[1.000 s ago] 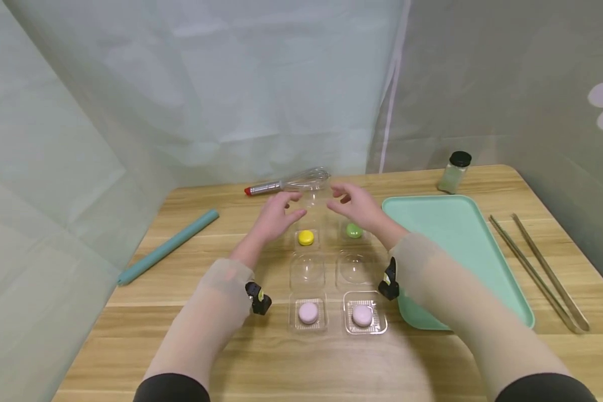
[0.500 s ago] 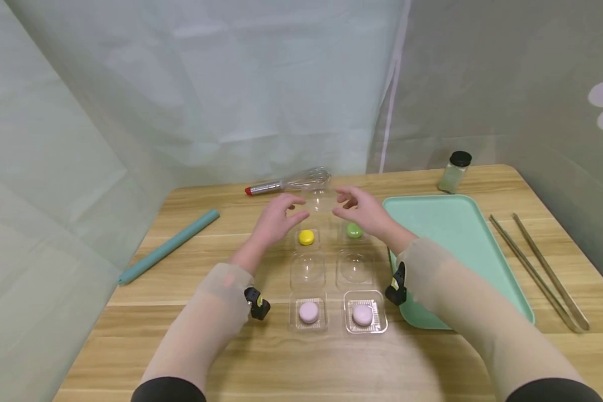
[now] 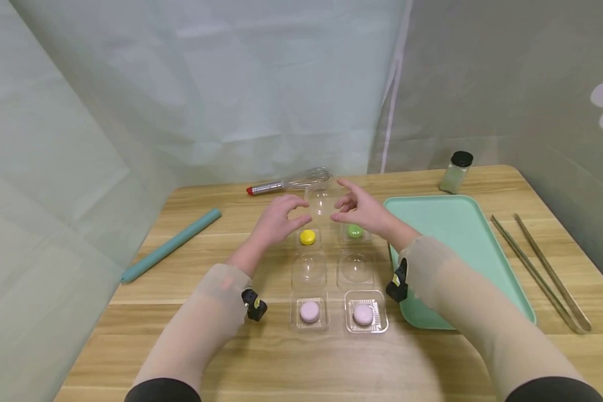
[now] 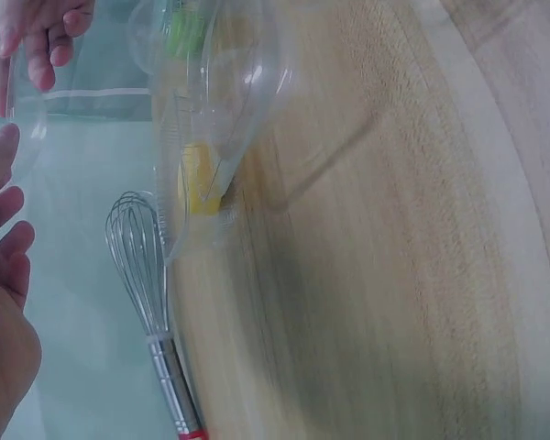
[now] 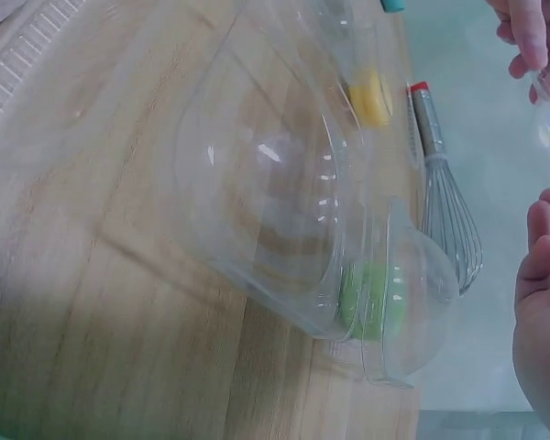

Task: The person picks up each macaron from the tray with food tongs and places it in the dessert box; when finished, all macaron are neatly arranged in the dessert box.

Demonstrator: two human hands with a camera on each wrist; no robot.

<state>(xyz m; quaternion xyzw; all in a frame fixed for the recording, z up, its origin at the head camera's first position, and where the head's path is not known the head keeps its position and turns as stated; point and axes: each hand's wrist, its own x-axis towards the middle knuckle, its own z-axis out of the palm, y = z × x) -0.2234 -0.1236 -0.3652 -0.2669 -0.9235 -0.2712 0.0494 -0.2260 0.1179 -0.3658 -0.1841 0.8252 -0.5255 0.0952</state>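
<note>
My left hand [image 3: 277, 220] pinches a clear domed plastic piece [image 3: 320, 200], held in the air beyond the macarons. My right hand [image 3: 363, 211] is on its other side, index finger stretched out, the rest bent a little; whether it touches the plastic, I cannot tell. Below the hands, a yellow macaron [image 3: 307, 237] and a green macaron [image 3: 355, 230] sit in clear plastic boxes. Nearer me, a lilac macaron [image 3: 309, 312] lies in the left box and another lilac macaron [image 3: 363, 315] in the right box. Clear domed lids [image 3: 309, 269] lie open behind these two.
A whisk [image 3: 291, 182] lies at the back edge, a blue-green rod [image 3: 173, 244] at the left. To the right are a mint tray [image 3: 462, 251], metal tongs [image 3: 542, 273] and a black-capped jar [image 3: 455, 173]. Curtains hang behind the table.
The clear plastic dome has moved slightly right and turned more into view. My right hand has shifted a little right, and its index finger is now stretched out.
</note>
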